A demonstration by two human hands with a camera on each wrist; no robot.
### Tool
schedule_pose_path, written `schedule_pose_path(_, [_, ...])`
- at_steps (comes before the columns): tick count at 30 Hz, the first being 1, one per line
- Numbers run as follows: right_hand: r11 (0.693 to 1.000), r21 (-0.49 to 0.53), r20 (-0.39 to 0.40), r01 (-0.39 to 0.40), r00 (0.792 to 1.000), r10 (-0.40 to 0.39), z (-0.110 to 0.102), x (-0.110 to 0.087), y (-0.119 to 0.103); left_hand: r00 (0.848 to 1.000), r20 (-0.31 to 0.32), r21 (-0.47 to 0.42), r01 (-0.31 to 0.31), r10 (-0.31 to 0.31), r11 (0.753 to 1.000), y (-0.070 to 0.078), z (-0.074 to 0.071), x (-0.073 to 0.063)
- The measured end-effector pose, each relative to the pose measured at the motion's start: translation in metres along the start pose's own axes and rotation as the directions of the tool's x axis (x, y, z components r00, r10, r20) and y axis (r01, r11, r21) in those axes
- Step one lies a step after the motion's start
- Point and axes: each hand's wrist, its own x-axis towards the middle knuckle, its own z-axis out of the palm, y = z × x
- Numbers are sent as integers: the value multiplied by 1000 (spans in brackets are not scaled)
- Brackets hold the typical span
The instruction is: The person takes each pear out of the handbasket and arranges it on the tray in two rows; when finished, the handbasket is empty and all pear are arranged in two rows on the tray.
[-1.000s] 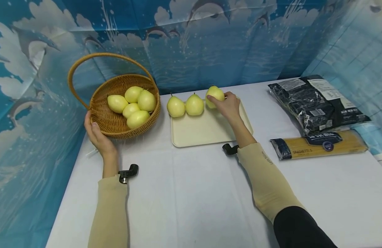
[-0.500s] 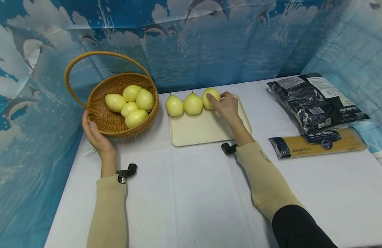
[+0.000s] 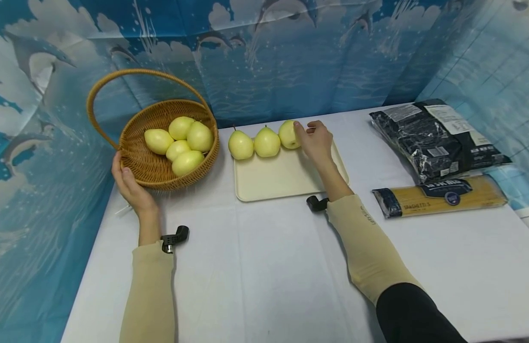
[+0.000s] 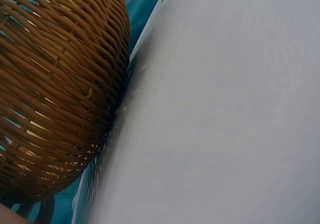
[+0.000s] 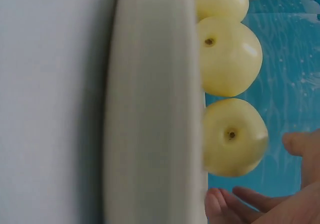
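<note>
My left hand (image 3: 133,190) grips the left side of a wicker basket (image 3: 137,166), which is tilted toward me with several yellow-green pears (image 3: 187,163) inside. In the left wrist view the woven wall of the basket (image 4: 60,84) fills the left side. On a cream tray (image 3: 273,183), three pears stand in a row along the far edge. Beside the right-hand pear (image 3: 288,135), my right hand (image 3: 318,145) has its fingers spread. The right wrist view shows a gap between this pear (image 5: 235,136) and the thumb and fingers of the right hand (image 5: 280,204).
A black plastic package (image 3: 436,143) lies at the back right. In front of it is a spaghetti pack (image 3: 440,196). A white cloth (image 3: 256,267) covers the table, and a blue dolphin-print curtain (image 3: 281,81) hangs behind.
The right hand has set the third pear upright on the tray, next to the other two, and its fingers have let go. The left hand still holds the basket.
</note>
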Motion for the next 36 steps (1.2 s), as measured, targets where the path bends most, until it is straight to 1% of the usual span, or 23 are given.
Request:
schedule_pose_path(2, [1000, 13, -20, 8, 1000, -8, -3, -1, -4, 1000, -1, 2, 2, -2, 1000, 0, 0, 0])
schedule_pose_path(5, [999, 21, -34, 48, 998, -48, -8, -4, -13, 1000, -3, -1, 8, -8, 1000, 0, 0, 0])
schedule_pose_path(8, [994, 30, -34, 106, 994, -105, -12, -7, -24, 1000, -5, -4, 10, -10, 1000, 2, 1, 1])
schedule_pose_path(14, [976, 100, -19, 193, 981, -192, -15, -18, -43, 1000, -11, -13, -3, 3, 1000, 3, 0, 3])
schedule_pose_path(16, [970, 109, 5, 219, 975, -221, -15, -23, -48, 1000, -22, -19, 3, -3, 1000, 2, 0, 2])
schedule_pose_path(18, [967, 105, 44, 233, 970, -238, -14, -28, -53, 999, -30, -26, 10, -11, 1000, 1, 1, 1])
schedule_pose_path(20, [966, 107, 96, 233, 965, -244, -13, -34, -59, 999, -34, -22, 14, -15, 1000, 1, 1, -1])
schedule_pose_path(23, [972, 113, 182, 205, 958, -223, -9, -43, -70, 1000, -27, -7, 15, -15, 1000, 0, 2, -1])
schedule_pose_path(25, [973, 127, 231, 190, 949, -216, -4, -50, -78, 1000, -24, 1, 14, -14, 1000, 0, 2, 0])
schedule_pose_path(28, [965, 169, 277, 201, 930, -242, 6, -61, -91, 1000, -28, -8, 13, -13, 1000, 1, 3, 1])
schedule_pose_path(32, [940, 240, 322, 244, 893, -314, 23, -76, -113, 999, -32, -2, 10, -10, 1000, 1, 3, 1])
schedule_pose_path(36, [926, 289, 378, 242, 860, -343, 43, -89, -133, 1000, -26, 17, -5, 6, 1000, -1, 1, 0])
